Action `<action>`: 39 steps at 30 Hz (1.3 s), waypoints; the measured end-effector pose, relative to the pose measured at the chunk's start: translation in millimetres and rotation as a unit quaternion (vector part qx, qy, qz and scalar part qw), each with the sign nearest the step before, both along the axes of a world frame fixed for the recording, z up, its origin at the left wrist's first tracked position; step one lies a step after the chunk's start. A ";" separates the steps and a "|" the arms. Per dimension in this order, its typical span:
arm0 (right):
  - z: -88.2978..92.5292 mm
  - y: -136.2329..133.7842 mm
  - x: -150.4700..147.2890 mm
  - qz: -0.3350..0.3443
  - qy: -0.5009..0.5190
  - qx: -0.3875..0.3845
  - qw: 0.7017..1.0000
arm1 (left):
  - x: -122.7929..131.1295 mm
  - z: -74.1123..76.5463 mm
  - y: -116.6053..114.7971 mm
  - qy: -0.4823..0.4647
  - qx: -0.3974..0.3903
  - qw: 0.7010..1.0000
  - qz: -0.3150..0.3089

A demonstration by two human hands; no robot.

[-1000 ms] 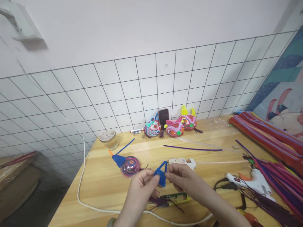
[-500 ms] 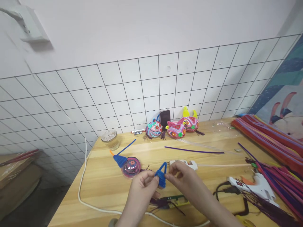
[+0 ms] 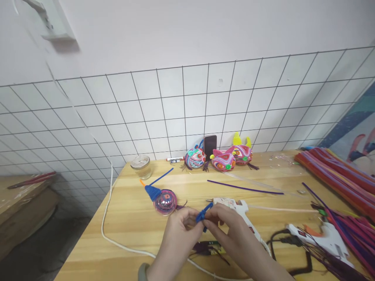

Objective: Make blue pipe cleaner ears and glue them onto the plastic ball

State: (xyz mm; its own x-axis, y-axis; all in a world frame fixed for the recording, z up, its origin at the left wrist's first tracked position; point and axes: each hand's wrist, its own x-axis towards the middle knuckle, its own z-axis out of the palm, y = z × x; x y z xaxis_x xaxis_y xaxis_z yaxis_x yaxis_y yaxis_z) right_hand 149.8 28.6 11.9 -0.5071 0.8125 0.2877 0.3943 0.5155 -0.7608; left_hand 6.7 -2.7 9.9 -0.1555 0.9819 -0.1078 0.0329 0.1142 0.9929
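Note:
Near the front of the table, my left hand (image 3: 181, 232) and my right hand (image 3: 227, 226) pinch a small piece of bent blue pipe cleaner (image 3: 201, 215) between their fingertips. The fingers cover part of it. Left of and beyond my hands lies a round pink and purple ornament (image 3: 165, 202) under a clear dome. A blue cone of pipe cleaner (image 3: 152, 192) touches its upper left edge, with an orange tip and a long straight blue end. A white glue gun (image 3: 241, 210) lies just behind my right hand.
Three colourful yarn animal heads, one a pink one (image 3: 223, 160), stand by the wall around a dark phone (image 3: 210, 146). A glass jar (image 3: 141, 167) is at the back left. A second glue gun (image 3: 328, 238), cables and pipe cleaner bundles (image 3: 336, 175) fill the right. A white cable (image 3: 117, 244) crosses the front left.
The blue piece has been turned from its broad face to a narrow edge. My right hand has closed in around it. The camera view has shifted slightly left.

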 end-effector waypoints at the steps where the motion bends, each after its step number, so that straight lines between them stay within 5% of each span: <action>1: -0.2 -0.5 -0.7 -0.007 0.000 -0.002 1.000 | 0.3 0.3 -0.8 0.006 0.009 1.000 -0.007; 7: -0.3 -2.6 -1.7 -0.016 -0.002 0.009 1.000 | 0.3 -1.1 -3.2 0.024 0.028 0.999 -0.036; 16: -3.5 -0.5 0.6 0.030 0.009 0.051 0.998 | -1.8 17.1 -1.5 -0.033 -0.036 0.999 -0.015; 24: 8.1 -2.5 4.4 0.043 0.017 0.029 0.999 | -8.0 6.9 -0.1 -0.016 -0.007 1.000 -0.013; 30: 27.0 13.8 49.1 -0.097 -0.012 -0.041 0.994 | -20.1 11.3 3.1 0.000 0.023 0.999 0.039; 33: 17.1 21.6 86.7 -0.128 -0.024 -0.081 0.988 | -25.9 9.4 3.8 0.007 0.041 0.998 0.050; 39: -33.7 21.9 132.0 -0.168 -0.207 -0.111 0.957 | -32.3 5.6 6.0 0.052 0.096 0.992 0.067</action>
